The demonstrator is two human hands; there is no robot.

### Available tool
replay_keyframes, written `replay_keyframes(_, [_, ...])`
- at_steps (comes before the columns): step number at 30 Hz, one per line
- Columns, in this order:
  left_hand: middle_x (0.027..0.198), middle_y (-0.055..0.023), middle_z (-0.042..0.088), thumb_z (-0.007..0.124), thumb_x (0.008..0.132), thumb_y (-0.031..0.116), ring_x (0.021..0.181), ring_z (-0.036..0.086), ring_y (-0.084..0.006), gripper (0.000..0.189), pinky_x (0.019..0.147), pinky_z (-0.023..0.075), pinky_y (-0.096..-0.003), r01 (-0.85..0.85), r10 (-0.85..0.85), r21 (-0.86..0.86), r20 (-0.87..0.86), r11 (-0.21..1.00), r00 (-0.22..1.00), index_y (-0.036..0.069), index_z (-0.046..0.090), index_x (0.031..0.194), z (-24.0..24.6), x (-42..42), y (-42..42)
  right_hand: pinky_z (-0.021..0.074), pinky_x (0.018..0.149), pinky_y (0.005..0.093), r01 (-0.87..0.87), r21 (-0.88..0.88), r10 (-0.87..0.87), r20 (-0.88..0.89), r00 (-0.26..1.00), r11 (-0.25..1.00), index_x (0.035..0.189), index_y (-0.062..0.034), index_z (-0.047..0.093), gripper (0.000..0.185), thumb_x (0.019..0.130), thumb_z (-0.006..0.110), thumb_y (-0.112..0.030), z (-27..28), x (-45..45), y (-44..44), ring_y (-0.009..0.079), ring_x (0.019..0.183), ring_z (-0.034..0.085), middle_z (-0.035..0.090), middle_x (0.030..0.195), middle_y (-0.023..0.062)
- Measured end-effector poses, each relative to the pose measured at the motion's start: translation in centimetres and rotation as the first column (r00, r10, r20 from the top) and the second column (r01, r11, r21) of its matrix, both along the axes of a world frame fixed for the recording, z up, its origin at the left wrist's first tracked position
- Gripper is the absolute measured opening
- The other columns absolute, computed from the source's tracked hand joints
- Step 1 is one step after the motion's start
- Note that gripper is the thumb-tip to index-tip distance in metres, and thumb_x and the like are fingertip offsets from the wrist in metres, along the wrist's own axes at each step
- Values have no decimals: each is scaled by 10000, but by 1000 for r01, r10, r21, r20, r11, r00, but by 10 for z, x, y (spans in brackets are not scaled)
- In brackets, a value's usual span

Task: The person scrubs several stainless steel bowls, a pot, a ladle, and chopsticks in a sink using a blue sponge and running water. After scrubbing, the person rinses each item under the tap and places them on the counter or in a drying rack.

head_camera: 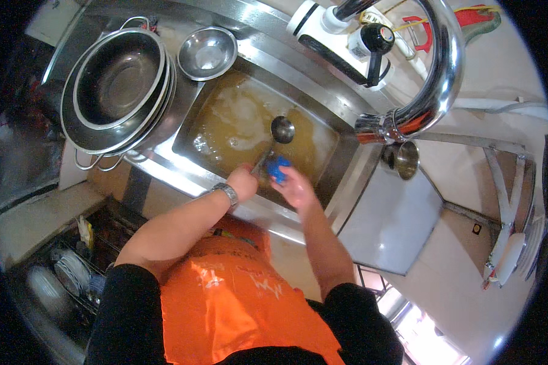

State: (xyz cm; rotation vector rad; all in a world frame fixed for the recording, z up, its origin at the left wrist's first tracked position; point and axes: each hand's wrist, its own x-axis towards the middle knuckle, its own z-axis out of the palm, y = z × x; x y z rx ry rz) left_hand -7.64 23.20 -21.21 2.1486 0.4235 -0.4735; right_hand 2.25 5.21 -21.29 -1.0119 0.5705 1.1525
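My left hand [243, 182], with a metal watch on its wrist, grips the handle of a metal ladle [282, 130]. The ladle's bowl points away from me over the murky, sudsy water [237, 112] in the stainless steel sink [347, 169]. Just right of the handle, my right hand [295, 188] holds a blue scrubber [277, 169]. It is close to the ladle's handle; whether the two touch is hard to tell. Both hands are over the sink's near side.
Left of the sink stand stacked metal pans [123, 82] with loop handles, beside a small steel bowl [208, 53]. A curved chrome faucet [443, 91] arches over the right rim. Near it sits a metal cup [407, 159]. Dishes [71, 271] stand in a rack at lower left.
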Motion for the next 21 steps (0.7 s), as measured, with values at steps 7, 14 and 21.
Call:
replay_keyframes(7, [788, -250, 611, 474, 874, 167, 696, 614, -373, 248, 623, 494, -462, -128, 118, -153, -72, 980, 990, -30, 519, 1018, 47, -2, -7, 494, 587, 305, 209, -207, -142, 300, 943, 956, 990, -61, 553, 163, 868, 643, -120, -32, 21, 71, 189, 712, 586, 613, 870, 56])
replay_keyframes(14, [617, -57, 526, 458, 932, 190, 422, 464, -141, 175, 372, 387, -315, -790, 185, -584, -769, 186, 612, 41, 529, 994, 84, 7, 9, 496, 594, 288, 166, -99, -138, 245, 960, 981, 1003, -77, 567, 198, 861, 664, -174, -29, 15, 74, 161, 700, 590, 620, 891, 52])
replay_keyframes(21, [577, -13, 466, 470, 934, 210, 379, 423, -129, 186, 357, 386, -308, -145, -53, -536, -336, 831, 940, 65, 561, 1006, 75, -4, 26, 421, 610, 252, 93, -548, 211, 466, 859, 831, 949, -66, 637, 203, 869, 661, -252, -46, 50, 46, 98, 665, 511, 597, 776, -9])
